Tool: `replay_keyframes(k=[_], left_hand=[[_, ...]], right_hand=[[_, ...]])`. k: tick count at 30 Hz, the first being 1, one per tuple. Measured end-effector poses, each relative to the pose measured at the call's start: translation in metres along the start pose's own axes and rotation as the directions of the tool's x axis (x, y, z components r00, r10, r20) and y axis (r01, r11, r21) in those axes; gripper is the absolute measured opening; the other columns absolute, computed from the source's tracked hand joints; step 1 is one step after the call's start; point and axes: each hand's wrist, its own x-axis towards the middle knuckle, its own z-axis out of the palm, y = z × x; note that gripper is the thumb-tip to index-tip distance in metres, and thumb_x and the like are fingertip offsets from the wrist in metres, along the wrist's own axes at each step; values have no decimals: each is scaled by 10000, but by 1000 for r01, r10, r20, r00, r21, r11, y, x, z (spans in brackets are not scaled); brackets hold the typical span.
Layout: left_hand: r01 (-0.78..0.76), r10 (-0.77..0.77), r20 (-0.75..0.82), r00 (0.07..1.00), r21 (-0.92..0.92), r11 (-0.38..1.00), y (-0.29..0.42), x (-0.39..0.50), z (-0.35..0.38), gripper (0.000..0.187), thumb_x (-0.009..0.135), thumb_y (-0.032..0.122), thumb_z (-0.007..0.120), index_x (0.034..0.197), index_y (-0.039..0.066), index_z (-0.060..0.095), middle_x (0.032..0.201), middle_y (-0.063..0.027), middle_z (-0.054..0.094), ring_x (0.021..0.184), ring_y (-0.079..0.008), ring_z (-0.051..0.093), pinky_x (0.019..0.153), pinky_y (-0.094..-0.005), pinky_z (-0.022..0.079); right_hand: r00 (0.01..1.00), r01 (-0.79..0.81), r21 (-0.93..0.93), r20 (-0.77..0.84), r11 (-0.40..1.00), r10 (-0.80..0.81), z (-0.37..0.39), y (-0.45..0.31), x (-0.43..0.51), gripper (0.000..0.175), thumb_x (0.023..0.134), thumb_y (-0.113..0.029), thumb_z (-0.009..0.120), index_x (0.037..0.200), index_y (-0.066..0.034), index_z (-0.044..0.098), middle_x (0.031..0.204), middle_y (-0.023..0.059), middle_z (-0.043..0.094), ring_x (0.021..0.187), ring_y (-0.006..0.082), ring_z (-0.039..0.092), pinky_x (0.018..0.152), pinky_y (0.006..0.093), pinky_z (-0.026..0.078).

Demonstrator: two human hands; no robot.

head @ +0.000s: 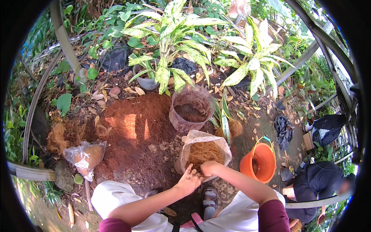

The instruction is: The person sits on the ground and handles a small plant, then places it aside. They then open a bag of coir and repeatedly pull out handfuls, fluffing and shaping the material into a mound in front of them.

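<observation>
A pale sack [227,145] stands before me with its mouth wide, filled with brown coconut fibre [205,152]. My right hand [210,167] reaches over its near rim, and the fingertips are hidden in the fibre. Close beside it, at the sack's near left edge, is my left hand [189,180]. Dark soil clings to its fingers, which are spread, and I see nothing held in them. Just beyond the sack stands a dirty plastic pot [188,125] with dark soil inside. An orange bucket [246,161] with a yellow handle is to the right of the sack.
Reddish-brown coir [139,116] is heaped at left, near a clear plastic bag [85,158] of fibre. Beyond the sack lies a snake plant [224,121] with fibre at its base. Black plastic [283,130] lies at right. Another person [317,179] bends down at far right.
</observation>
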Motion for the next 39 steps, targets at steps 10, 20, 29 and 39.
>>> replay_keyframes(k=[10,20,29,39], left_hand=[[-119,122,-12,992,-325,938,-10,-3,36,68,698,105,550,654,106,602,674,-91,621,689,-253,644,663,-363,492],[-222,232,16,973,-222,949,-11,0,25,107,689,122,540,773,93,598,775,-90,595,841,-254,580,821,-381,429],[-260,247,-146,958,-78,963,-14,-5,18,106,708,132,533,760,80,609,742,-63,584,815,-232,583,777,-366,431],[-175,220,168,961,-248,953,-26,3,2,355,643,91,593,994,36,582,963,-92,596,993,-246,552,936,-381,387]], right_hand=[[743,221,501,-642,837,188,-13,58,37,430,723,-58,521,1144,-124,577,1032,205,605,955,354,578,799,403,464],[991,107,20,84,994,-109,7,0,32,204,659,-67,532,782,19,669,845,205,652,778,322,644,649,408,514],[891,276,593,-452,756,29,3,38,64,593,727,30,449,1314,-43,408,1209,211,541,1077,276,545,916,301,405],[850,-192,430,-377,882,369,-6,64,49,334,734,-112,491,1014,24,613,1007,251,609,938,378,597,830,403,480]])
